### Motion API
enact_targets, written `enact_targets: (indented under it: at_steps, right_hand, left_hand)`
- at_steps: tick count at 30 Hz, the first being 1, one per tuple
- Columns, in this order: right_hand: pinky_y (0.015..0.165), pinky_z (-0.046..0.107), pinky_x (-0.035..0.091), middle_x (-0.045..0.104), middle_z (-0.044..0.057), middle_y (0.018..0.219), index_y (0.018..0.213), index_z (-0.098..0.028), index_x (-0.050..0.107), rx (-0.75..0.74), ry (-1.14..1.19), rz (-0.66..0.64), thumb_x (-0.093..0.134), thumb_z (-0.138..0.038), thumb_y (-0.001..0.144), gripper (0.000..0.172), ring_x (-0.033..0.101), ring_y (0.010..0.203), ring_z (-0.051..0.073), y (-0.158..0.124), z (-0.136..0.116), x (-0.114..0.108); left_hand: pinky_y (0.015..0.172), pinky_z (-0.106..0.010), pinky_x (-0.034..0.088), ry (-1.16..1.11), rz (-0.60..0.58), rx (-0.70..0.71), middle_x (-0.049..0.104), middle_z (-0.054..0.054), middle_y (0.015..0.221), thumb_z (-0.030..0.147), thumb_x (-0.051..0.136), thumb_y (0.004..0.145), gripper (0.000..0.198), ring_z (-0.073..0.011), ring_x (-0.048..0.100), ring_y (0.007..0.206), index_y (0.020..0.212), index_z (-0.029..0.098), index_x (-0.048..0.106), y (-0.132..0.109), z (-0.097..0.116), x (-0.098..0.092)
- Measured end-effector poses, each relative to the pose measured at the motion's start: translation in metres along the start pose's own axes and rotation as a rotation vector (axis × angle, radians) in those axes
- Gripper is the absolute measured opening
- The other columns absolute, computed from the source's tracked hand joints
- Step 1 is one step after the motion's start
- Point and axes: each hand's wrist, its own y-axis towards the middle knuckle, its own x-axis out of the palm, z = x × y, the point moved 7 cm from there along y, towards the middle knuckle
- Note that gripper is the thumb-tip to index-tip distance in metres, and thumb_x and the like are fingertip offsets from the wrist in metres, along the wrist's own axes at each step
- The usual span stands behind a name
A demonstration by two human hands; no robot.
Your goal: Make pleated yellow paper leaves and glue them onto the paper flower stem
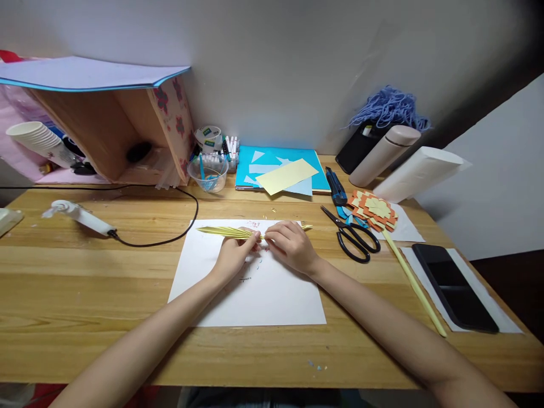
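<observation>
A pleated strip of yellow paper (225, 231) lies crosswise over a white sheet (263, 300). My left hand (236, 254) pinches it near its middle, thumb on top. Close beside it, my right hand (291, 243) has its fingers bent and pressed together on the same folded paper, whose far tip shows past the knuckles. The fingertips of both hands nearly meet. Small coloured scraps and marks dot the white sheet around them.
Black scissors (355, 235) and a blue cutter (336, 186) lie right of the sheet, beside a paper flower (376, 208) and a phone (454, 286). A glue gun (83, 216) with its cord is left. Behind stand a plastic cup (208, 174) and blue folder (278, 156).
</observation>
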Motion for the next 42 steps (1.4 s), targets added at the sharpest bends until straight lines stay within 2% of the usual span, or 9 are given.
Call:
enact_targets:
  at_steps: [6,12,17,21,24,28,33,38,42]
  right_hand:
    - [0.078,0.034,0.039,0.066,0.004,0.098,0.102,-0.023,0.058,-0.175,-0.136,-0.082,0.044,-0.013,0.090,0.021,0.052,0.090,0.019,-0.006,-0.007,0.005]
    - [0.065,0.030,0.042,0.064,0.003,0.084,0.101,-0.022,0.058,-0.404,-0.166,-0.155,0.039,-0.008,0.090,0.026,0.052,0.070,0.015,-0.011,-0.021,0.007]
    - [0.057,0.028,0.043,0.061,0.002,0.080,0.099,-0.023,0.058,-0.391,-0.069,-0.187,0.038,-0.011,0.091,0.024,0.054,0.066,0.013,-0.011,-0.023,0.010]
    - [0.060,0.028,0.046,0.064,0.003,0.082,0.096,-0.021,0.058,-0.435,-0.089,-0.164,0.039,-0.012,0.091,0.023,0.057,0.068,0.014,-0.012,-0.028,0.012]
    - [0.066,0.028,0.049,0.066,0.002,0.083,0.095,-0.021,0.059,-0.425,-0.069,-0.161,0.039,-0.015,0.092,0.022,0.059,0.073,0.014,-0.011,-0.032,0.013]
    - [0.067,0.026,0.049,0.067,0.001,0.086,0.091,-0.023,0.061,-0.371,-0.019,-0.178,0.038,-0.019,0.093,0.023,0.061,0.075,0.013,-0.007,-0.032,0.013]
    - [0.064,0.027,0.048,0.068,0.001,0.088,0.093,-0.024,0.061,-0.372,0.039,-0.195,0.040,-0.015,0.091,0.023,0.061,0.072,0.014,-0.004,-0.030,0.010]
    - [0.069,0.029,0.048,0.067,0.005,0.094,0.096,-0.020,0.060,-0.383,-0.058,-0.128,0.040,-0.013,0.091,0.022,0.060,0.077,0.016,-0.005,-0.030,0.008]
    - [0.069,0.028,0.048,0.065,0.005,0.092,0.100,-0.020,0.059,-0.314,-0.066,-0.048,0.039,-0.012,0.091,0.023,0.058,0.082,0.017,-0.006,-0.026,0.004]
  left_hand:
    - [0.045,-0.021,0.037,-0.026,-0.164,-0.090,0.064,-0.005,0.067,0.049,0.060,0.074,0.035,-0.0146,0.057,0.061,0.073,0.014,0.063,0.003,0.002,0.000]
    - [0.042,-0.021,0.032,0.057,-0.315,-0.114,0.063,-0.006,0.064,0.051,0.059,0.074,0.038,-0.0112,0.050,0.052,0.068,0.013,0.063,0.003,-0.005,-0.001]
    - [0.045,-0.021,0.034,0.065,-0.415,-0.097,0.064,-0.007,0.066,0.051,0.058,0.075,0.038,-0.0118,0.053,0.055,0.071,0.013,0.063,0.002,-0.007,0.002]
    - [0.044,-0.019,0.030,0.006,-0.415,-0.087,0.061,-0.002,0.067,0.050,0.056,0.076,0.035,-0.0116,0.054,0.058,0.086,0.017,0.058,-0.001,-0.001,0.005]
    - [0.045,-0.019,0.030,-0.026,-0.445,-0.045,0.056,0.001,0.064,0.047,0.056,0.077,0.031,-0.0104,0.051,0.056,0.083,0.017,0.055,-0.005,0.006,0.009]
    - [0.052,-0.020,0.037,-0.088,-0.466,-0.013,0.054,0.001,0.063,0.042,0.059,0.075,0.026,-0.0099,0.051,0.057,0.076,0.016,0.054,-0.008,0.012,0.012]
    - [0.052,-0.019,0.040,-0.130,-0.407,-0.039,0.054,0.003,0.060,0.036,0.064,0.072,0.023,-0.0089,0.051,0.054,0.075,0.016,0.054,-0.005,0.007,0.012]
    - [0.051,-0.019,0.041,-0.157,-0.286,-0.070,0.057,0.002,0.059,0.039,0.067,0.070,0.026,-0.0104,0.055,0.056,0.076,0.016,0.057,-0.003,0.004,0.008]
    - [0.056,-0.021,0.044,-0.214,-0.285,-0.127,0.062,-0.001,0.064,0.040,0.067,0.072,0.028,-0.0121,0.058,0.062,0.083,0.015,0.063,-0.004,0.000,0.007]
